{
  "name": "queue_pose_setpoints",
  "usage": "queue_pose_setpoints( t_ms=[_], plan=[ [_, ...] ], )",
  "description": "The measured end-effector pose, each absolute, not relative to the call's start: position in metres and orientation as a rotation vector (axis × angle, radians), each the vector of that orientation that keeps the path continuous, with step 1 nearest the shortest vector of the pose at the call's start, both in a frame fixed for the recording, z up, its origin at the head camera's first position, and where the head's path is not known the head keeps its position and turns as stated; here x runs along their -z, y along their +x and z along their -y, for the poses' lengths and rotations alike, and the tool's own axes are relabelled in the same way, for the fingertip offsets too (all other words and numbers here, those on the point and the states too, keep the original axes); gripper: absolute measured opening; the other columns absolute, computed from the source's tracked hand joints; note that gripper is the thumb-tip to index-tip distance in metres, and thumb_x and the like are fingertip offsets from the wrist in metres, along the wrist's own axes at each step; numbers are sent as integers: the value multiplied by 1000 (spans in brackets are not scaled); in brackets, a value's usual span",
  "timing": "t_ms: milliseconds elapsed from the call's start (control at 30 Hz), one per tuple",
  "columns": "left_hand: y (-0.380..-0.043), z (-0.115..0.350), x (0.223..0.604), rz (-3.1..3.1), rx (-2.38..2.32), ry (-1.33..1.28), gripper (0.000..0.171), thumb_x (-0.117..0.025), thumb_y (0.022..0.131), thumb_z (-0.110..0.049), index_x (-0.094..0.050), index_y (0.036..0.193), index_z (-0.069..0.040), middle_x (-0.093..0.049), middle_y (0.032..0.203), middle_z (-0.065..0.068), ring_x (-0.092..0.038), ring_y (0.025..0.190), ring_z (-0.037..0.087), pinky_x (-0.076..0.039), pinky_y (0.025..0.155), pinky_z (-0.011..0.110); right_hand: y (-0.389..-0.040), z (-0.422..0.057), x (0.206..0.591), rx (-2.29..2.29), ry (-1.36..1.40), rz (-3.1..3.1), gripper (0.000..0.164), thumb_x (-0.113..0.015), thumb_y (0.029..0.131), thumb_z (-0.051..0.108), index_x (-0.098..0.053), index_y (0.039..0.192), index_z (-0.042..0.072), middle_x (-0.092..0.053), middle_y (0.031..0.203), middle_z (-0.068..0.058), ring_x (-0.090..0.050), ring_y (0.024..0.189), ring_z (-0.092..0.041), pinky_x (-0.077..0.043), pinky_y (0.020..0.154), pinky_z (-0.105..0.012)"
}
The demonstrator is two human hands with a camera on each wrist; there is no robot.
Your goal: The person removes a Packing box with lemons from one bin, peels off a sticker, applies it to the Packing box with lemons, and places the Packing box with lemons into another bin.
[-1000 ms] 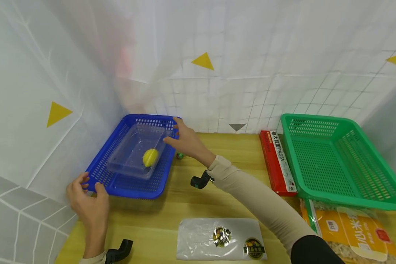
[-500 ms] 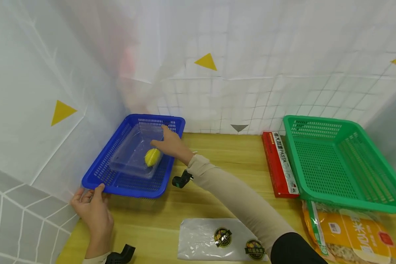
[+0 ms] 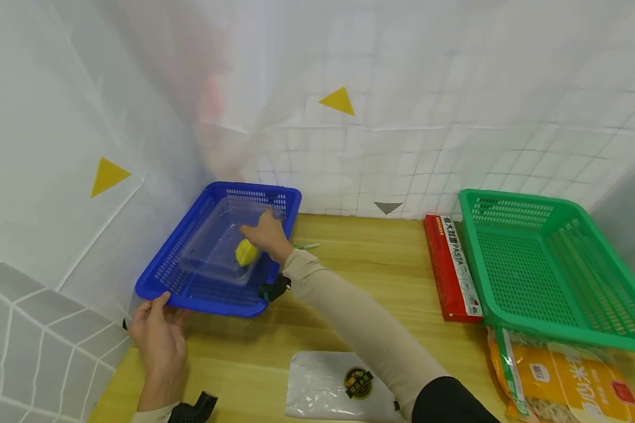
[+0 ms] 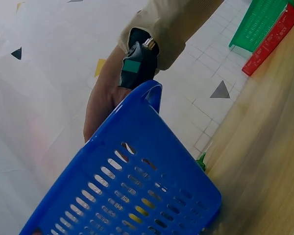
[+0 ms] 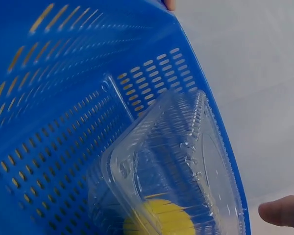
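Observation:
A blue plastic basket (image 3: 214, 306) stands at the left, against the white wall sheet. Inside it lies a clear plastic box (image 3: 209, 252) with a round yellow thing (image 3: 246, 252) in it, seen also as a yellow shape (image 5: 161, 218) through the plastic in the right wrist view. My left hand (image 3: 161, 343) grips the basket's near left corner, its thumb on the rim and fingers beneath. Over the right side of the box reaches my right hand (image 3: 268, 235), fingers pointing down and thumb held apart. Its fingertips are partly hidden in the head view.
To the right, a red pasta box (image 3: 452, 267) lies along a green basket (image 3: 529, 270). An orange food bag (image 3: 566, 376) is partly under that basket. A clear bag (image 3: 317, 385) with round labels lies in front. A small green thing with a white stick (image 3: 309, 245) lies beside the blue basket.
My right hand has moved left and down from the basket's far right edge to over the clear box. My left hand has taken hold of the basket's near left corner.

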State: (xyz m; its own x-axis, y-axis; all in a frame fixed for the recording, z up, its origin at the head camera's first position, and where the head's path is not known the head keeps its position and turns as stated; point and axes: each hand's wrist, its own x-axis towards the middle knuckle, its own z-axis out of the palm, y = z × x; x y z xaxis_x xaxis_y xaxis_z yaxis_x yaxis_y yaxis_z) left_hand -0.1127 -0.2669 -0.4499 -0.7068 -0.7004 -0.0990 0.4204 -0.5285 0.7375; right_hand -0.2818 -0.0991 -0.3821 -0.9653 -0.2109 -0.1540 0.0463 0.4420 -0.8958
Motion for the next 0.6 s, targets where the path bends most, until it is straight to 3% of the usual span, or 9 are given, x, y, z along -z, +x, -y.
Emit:
queue_pose_setpoints(
  t_ms=[100,233,300,333,367,433,467,533,600],
  plan=[
    [-112,267,449,938,2228,519,26,-66,100,2,-43,88,0,-59,92,13,-62,62,20,-56,50,31,-281,104,383,1515,-89,-2421,98,-70,101,31,-2,165,0,-48,148,-31,-61,120,-37,-50,103,-48],
    [-112,267,449,915,2238,526,29,-66,99,2,-40,88,-2,-58,91,12,-62,62,20,-56,49,31,-280,107,382,1520,-16,-2392,105,-73,99,29,5,164,2,-36,154,-35,-68,106,-38,-59,83,-43],
    [-111,268,449,896,2251,523,29,-67,99,3,-40,88,-2,-58,91,11,-63,62,20,-56,50,32,-280,107,381,1545,19,-2392,108,-76,97,28,5,164,1,-19,163,-34,-69,101,-34,-60,75,-37],
    [-111,267,449,893,2255,522,29,-67,99,3,-40,88,-2,-57,90,11,-63,62,20,-56,50,32,-280,107,381,1567,32,-2385,110,-77,96,28,5,164,1,-17,164,-34,-69,94,-31,-60,71,-34],
    [-111,267,449,895,2258,522,30,-67,99,3,-39,88,-2,-57,89,11,-63,62,20,-57,50,32,-279,106,381,1587,37,-2377,111,-78,95,27,5,164,1,-31,158,-33,-68,85,-27,-58,67,-31],
    [-111,267,449,892,2262,526,32,-67,99,3,-38,87,-3,-56,87,11,-63,62,20,-57,50,33,-279,105,382,1641,35,-2346,111,-78,94,25,5,164,0,-59,130,-27,-62,64,-23,-52,56,-29],
    [-110,267,449,895,2261,530,33,-67,99,2,-37,86,-4,-56,87,10,-63,62,20,-57,50,33,-279,104,382,1666,28,-2325,111,-77,94,24,6,164,-1,-67,108,-22,-57,57,-22,-48,53,-30],
    [-110,267,450,902,2257,540,33,-67,99,2,-37,86,-4,-56,87,10,-62,62,20,-57,50,33,-277,103,382,1714,8,-2296,111,-76,94,23,7,163,-2,-59,67,-9,-53,51,-24,-41,49,-33],
    [-111,267,450,902,2256,547,31,-67,99,1,-39,87,-4,-57,88,10,-63,62,20,-56,50,33,-276,102,382,1751,-1,-2281,112,-75,93,23,9,163,-1,-47,52,-1,-60,55,-30,-41,51,-36]
  ],
)
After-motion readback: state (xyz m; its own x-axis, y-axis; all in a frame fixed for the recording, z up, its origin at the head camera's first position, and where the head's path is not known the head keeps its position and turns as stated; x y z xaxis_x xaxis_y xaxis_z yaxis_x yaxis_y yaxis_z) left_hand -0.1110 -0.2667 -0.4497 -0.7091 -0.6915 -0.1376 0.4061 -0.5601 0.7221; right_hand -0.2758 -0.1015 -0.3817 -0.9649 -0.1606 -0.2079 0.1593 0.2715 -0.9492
